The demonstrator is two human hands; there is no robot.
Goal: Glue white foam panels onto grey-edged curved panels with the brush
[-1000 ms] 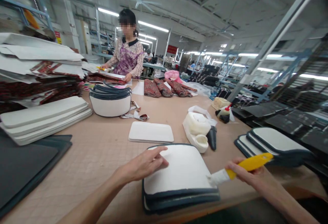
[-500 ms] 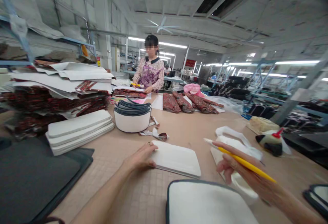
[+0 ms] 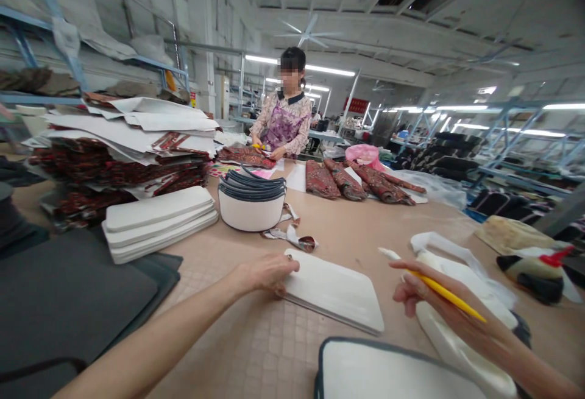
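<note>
My left hand [image 3: 267, 274] is closed at the near-left edge of a small stack of white rounded panels [image 3: 336, 292], its fingers curled over the corner. In my right hand [image 3: 439, 298] is a brush [image 3: 450, 296] with a yellow handle and a whitish tip, held above the table to the right of that stack. The tip points left, apart from the panels. Below the right hand lies a white container [image 3: 470, 350], partly hidden by the hand and forearm. A larger white panel with dark edging [image 3: 388, 371] lies nearest me.
Stacked white panels [image 3: 158, 210] and dark grey sheets [image 3: 68, 295] lie left. Beyond stand dark-trimmed white curved pieces [image 3: 251, 210], fabric scraps [image 3: 297, 240] and patterned fabric bundles [image 3: 322, 180]. A red-tipped bottle [image 3: 534, 271] lies right. Across the table, a person [image 3: 286, 112] handles patterned fabric.
The view has turned slightly left, so most things sit further right. My left fingers have curled more over the panel corner. The brush stays in my right hand.
</note>
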